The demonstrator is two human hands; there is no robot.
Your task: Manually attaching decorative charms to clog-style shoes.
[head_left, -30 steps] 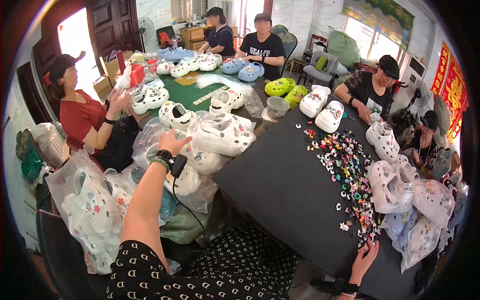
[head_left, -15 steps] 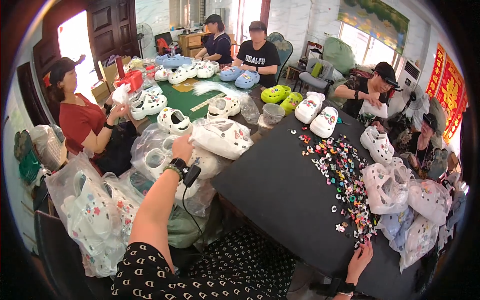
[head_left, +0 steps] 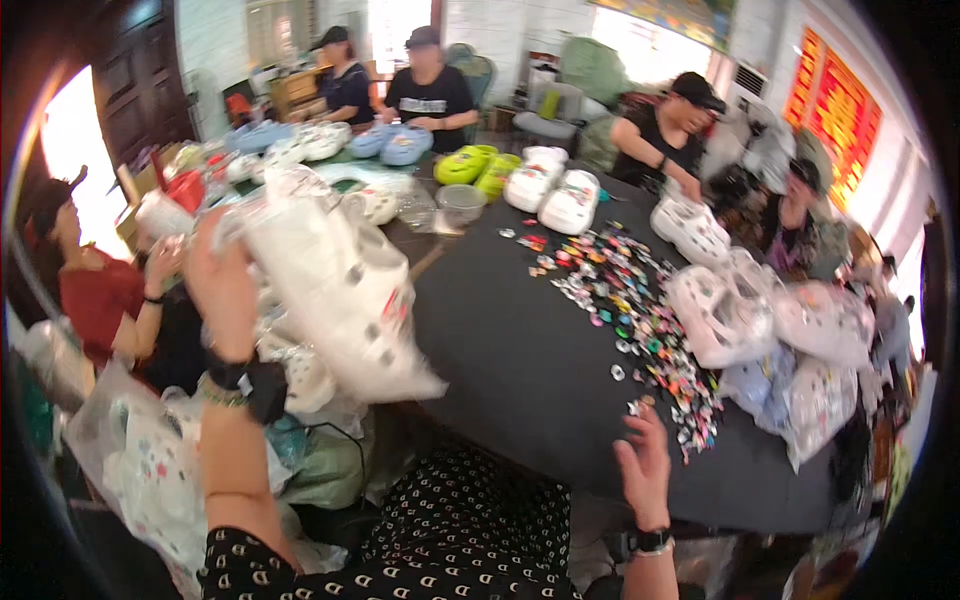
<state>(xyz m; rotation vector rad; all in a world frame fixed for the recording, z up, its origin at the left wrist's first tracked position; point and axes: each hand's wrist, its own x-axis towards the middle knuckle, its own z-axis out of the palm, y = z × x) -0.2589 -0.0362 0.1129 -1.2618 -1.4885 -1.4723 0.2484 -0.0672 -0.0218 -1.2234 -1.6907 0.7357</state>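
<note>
My left hand (head_left: 222,290) is raised at the left, closed on a clear plastic bag with a white clog (head_left: 345,285) inside. The bagged clog hangs tilted over the table's left edge, smeared by motion. Colourful decorations show on its side. My right hand (head_left: 645,460) is over the near part of the black table (head_left: 500,350), fingers apart. Its fingertips are beside a long spread of small colourful shoe charms (head_left: 640,310); whether they touch one, I cannot tell.
Bagged clogs (head_left: 725,310) lie right of the charms. A pair of white clogs (head_left: 570,203) and green clogs (head_left: 475,170) stand at the far edge. More bagged clogs (head_left: 140,470) are piled at my left. A co-worker (head_left: 670,135) handles a white clog across the table; others sit around.
My left hand has lifted the bagged clog off the pile and brought it nearer. My right hand has moved left and its fingers have spread. The whole view has shifted.
</note>
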